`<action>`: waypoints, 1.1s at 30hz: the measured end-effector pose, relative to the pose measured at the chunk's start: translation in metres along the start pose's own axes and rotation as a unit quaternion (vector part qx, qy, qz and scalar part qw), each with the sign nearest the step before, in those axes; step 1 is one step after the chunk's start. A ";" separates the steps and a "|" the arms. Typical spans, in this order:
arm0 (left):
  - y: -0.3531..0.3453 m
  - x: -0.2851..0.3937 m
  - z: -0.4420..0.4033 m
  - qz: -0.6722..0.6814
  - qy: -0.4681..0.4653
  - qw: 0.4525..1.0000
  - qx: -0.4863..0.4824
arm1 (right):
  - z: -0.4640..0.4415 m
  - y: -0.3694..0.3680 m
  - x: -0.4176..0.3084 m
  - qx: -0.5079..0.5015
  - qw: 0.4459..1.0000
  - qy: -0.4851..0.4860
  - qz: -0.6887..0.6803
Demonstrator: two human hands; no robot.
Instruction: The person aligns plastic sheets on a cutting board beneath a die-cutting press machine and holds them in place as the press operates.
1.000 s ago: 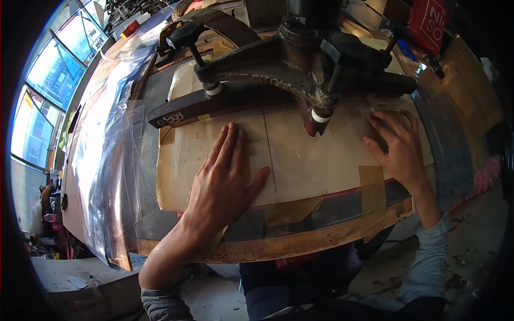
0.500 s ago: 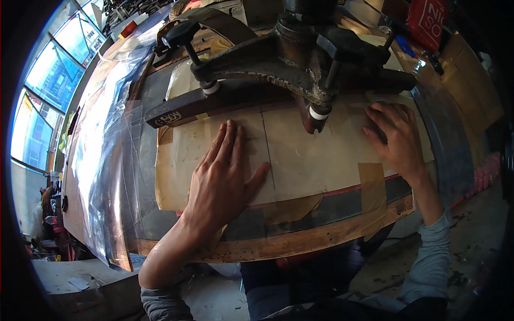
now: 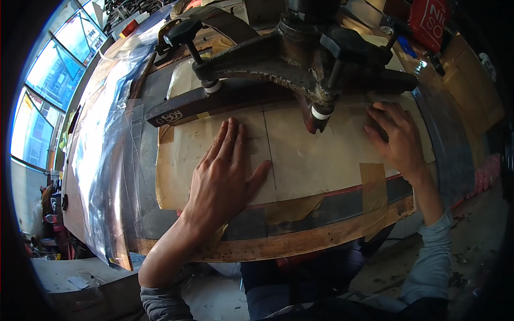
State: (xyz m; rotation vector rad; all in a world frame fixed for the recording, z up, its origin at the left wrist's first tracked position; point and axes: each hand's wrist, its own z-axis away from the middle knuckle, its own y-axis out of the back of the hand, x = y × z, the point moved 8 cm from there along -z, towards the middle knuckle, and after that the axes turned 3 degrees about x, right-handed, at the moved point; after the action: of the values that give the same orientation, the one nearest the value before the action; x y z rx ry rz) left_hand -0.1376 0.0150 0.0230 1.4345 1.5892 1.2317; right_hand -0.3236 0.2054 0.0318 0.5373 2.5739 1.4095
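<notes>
My left hand [image 3: 220, 179] lies flat on a tan sheet [image 3: 300, 160], fingers pointing away from me and thumb spread to the right. A thin dark line crosses the sheet beside the thumb. On the sheet's right part rests my right hand [image 3: 396, 140], its fingers bent and apart with nothing seen between them. Just beyond both hands, a dark metal bar [image 3: 235, 98] with white lettering at its left end spans the sheet. Above the bar stands a heavy dark metal clamp frame [image 3: 267, 60] with knobs and white-ringed feet.
Brown tape [image 3: 373, 187] crosses the near edge onto a wooden border [image 3: 257, 248]. Clear plastic sheets [image 3: 104, 160] cover the left side. At the back right are a red bag [image 3: 426, 24] and brown cardboard [image 3: 471, 91]. Windows [image 3: 48, 101] stand at the far left.
My right hand has shifted slightly away from me, toward the bar. My left hand stays flat in nearly the same place. The bar and clamp frame show no clear movement of their own.
</notes>
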 end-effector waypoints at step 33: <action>-0.001 -0.002 0.001 0.015 0.001 1.000 0.005 | -0.003 0.001 0.000 0.011 1.000 -0.012 -0.016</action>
State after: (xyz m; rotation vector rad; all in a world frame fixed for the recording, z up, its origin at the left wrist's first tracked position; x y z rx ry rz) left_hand -0.1365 0.0136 0.0210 1.4689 1.5826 1.2456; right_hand -0.3238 0.2036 0.0346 0.5110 2.5707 1.3587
